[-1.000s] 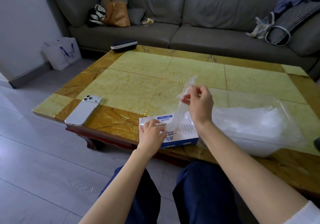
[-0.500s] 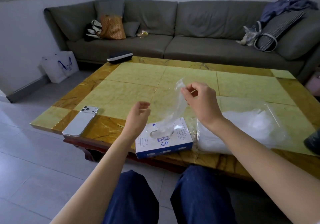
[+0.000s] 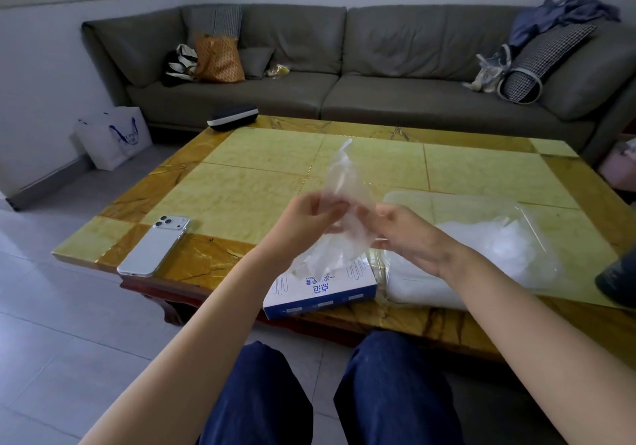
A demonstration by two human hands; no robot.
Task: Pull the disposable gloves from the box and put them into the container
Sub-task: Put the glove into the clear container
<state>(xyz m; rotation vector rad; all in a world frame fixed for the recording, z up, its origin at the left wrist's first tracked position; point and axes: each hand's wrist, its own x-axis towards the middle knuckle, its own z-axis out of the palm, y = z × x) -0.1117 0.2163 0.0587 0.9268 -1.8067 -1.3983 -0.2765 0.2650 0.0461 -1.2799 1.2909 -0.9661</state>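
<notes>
1. Hands meet in the air just above the white and blue cardboard glove box (image 3: 323, 289), which lies at the near edge of the yellow and brown marble-patterned surface (image 3: 261, 176).
2. The left hand (image 3: 309, 217) has its fingers (image 3: 330, 208) curled in, pinching the thin clear plastic glove (image 3: 344, 183) at its middle.
3. The right hand (image 3: 409, 238) pinches the same glove from the other side, fingers narrow around the film.
4. The glove's upper end stands up above both hands, on the far side of the box. Its lower part hangs crumpled down to the box's top. Whether it is free of the opening cannot be told.
5. A clear plastic container (image 3: 454, 198) sits just right of the box and holds a heap of pale gloves.
6. A white phone (image 3: 155, 246) lies face down, well left of the box, along the same near edge.
7. A dark oblong case (image 3: 233, 118) sits at the far left corner, well beyond the box, with a grey sofa (image 3: 395, 93) behind it.
</notes>
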